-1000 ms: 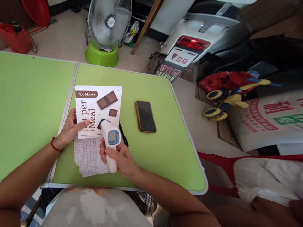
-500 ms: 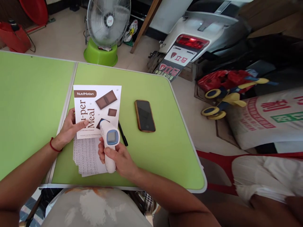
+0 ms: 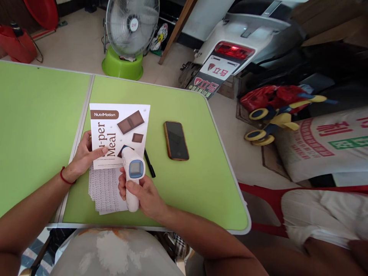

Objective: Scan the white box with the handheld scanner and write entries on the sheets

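Observation:
My left hand point(image 3: 89, 152) grips the left edge of a white "NutriMotion" box point(image 3: 100, 117), its thumb across the printed front. In my right hand point(image 3: 146, 195) is a white infrared thermometer point(image 3: 132, 196) with a blue-framed grey screen point(image 3: 136, 168); the fingers wrap its handle and the head overlaps the box's lower right corner. Sheets of paper covered in small writing point(image 3: 106, 191) lie on the table beneath the box. A black pen point(image 3: 150, 163) rests just right of the thermometer, partly hidden behind the box. Farther right lies a smartphone point(image 3: 176, 141) in a brown case, screen dark.
The green table point(image 3: 201, 184) has a metal-edged seam on the left. Beyond it stand a fan point(image 3: 132, 27) on a green stool point(image 3: 122, 65) and a white scooter point(image 3: 235, 38). At right are a printed sack point(image 3: 324, 142) and a seated person's leg point(image 3: 319, 214).
The box's right edge has shifted slightly to the right as it turns a little. The thermometer has dipped slightly down and left. My left hand stays in place.

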The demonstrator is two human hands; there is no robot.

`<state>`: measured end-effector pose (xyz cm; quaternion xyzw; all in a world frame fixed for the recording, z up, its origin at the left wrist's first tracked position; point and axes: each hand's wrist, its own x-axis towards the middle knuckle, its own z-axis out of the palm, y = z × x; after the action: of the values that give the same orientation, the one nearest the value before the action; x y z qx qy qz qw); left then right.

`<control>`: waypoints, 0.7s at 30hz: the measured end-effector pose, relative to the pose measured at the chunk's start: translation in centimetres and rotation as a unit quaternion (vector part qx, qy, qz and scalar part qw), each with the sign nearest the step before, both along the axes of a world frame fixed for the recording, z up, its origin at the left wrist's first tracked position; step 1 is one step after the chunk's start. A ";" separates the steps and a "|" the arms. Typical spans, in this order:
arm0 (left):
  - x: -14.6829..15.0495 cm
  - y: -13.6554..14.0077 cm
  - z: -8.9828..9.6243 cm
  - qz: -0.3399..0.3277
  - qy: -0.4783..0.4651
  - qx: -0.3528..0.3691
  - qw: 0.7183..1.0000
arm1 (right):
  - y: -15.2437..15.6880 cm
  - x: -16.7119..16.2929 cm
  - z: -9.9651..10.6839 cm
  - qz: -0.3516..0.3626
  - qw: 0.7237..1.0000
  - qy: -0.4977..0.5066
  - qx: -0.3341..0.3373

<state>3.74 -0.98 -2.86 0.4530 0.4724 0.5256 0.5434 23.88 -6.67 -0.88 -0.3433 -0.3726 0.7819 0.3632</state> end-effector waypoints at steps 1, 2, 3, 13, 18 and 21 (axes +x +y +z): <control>0.0 0.0 0.0 0.001 -0.002 0.004 1.000 | 0.0 0.0 0.0 0.000 1.000 0.000 0.002; 0.1 0.0 0.1 0.004 -0.003 0.008 1.000 | 0.0 0.0 -0.1 -0.001 1.000 0.001 0.005; 0.1 0.0 0.3 0.008 -0.003 0.014 1.000 | 0.0 0.0 -0.1 -0.001 1.000 -0.001 0.010; -1.3 0.7 2.6 0.061 -0.017 0.098 0.993 | 6.1 4.3 -0.6 -0.144 0.860 -0.376 0.315; -2.2 1.4 2.0 0.054 0.010 0.124 0.991 | 9.2 5.7 -3.0 -0.157 0.773 -0.538 0.299; -2.4 1.7 1.6 0.055 0.014 0.130 0.990 | 9.9 6.5 -3.8 -0.195 0.711 -0.597 0.317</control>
<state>1.39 0.76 -1.21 0.5008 0.4317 0.6052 0.4433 30.35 3.23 -4.64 -0.6686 -0.6622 0.1619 0.2970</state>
